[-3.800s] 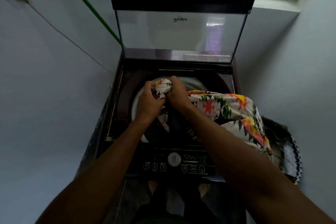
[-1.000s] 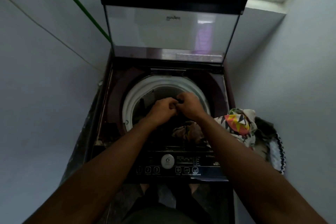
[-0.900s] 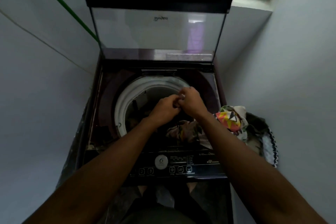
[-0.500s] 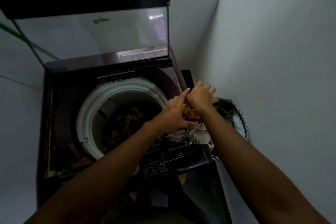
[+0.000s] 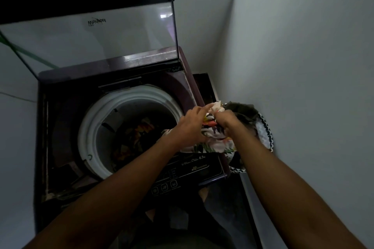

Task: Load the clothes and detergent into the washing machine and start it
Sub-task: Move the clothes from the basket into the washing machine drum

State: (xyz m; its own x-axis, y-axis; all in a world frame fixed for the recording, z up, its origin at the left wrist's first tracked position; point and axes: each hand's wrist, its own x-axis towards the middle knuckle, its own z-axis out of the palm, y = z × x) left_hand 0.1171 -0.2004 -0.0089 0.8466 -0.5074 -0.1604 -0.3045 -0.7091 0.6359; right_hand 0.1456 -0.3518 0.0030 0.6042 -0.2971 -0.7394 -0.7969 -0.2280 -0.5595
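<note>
Clothes [image 5: 214, 139] bunched at washer's [image 5: 121, 79] right edge, partly over basket [image 5: 265, 127]; both hands' fingers pinch the patterned cloth — gather trailing fabric, lift clear of control panel [image 5: 192, 170], drop into drum [image 5: 129, 131].

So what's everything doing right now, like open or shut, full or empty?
Lid: open, standing up.
Drum: open, some clothes at the bottom.
Printed cloth: out of the drum, over the washer's right edge, held by both hands.
Basket: beside the washer, dark clothes in it.
Left hand: holding the cloth.
Right hand: gripping the cloth.
</note>
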